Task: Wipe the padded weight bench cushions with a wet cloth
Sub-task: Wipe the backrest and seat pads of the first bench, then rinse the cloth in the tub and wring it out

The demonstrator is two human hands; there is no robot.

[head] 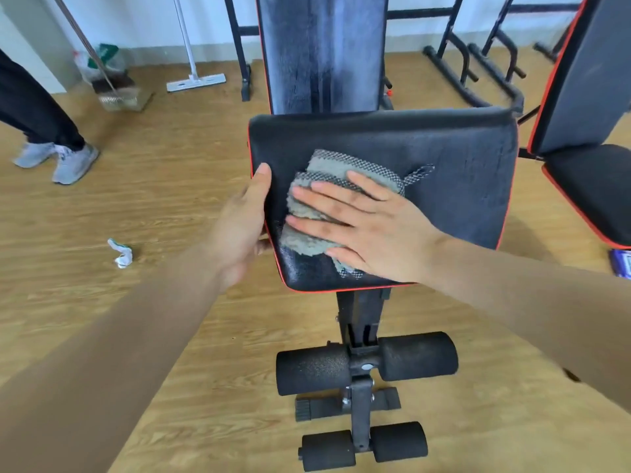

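A black padded seat cushion (454,172) with red piping sits in the middle of the view. On its left half lies a folded grey cloth (309,206). My right hand (368,223) presses flat on the cloth with straight, spread fingers. My left hand (242,223) grips the cushion's left edge, thumb on top and fingers under the rim. The black back cushion (322,52) rises behind the seat, with wet streaks on it.
Foam leg rollers (367,363) and the bench frame stand below the seat. A second bench (587,97) is at the right. Another person's legs and grey shoes (58,158) are at far left, with a broom (112,93) and a flat mop (196,80). Crumpled paper (121,252) lies on the wood floor.
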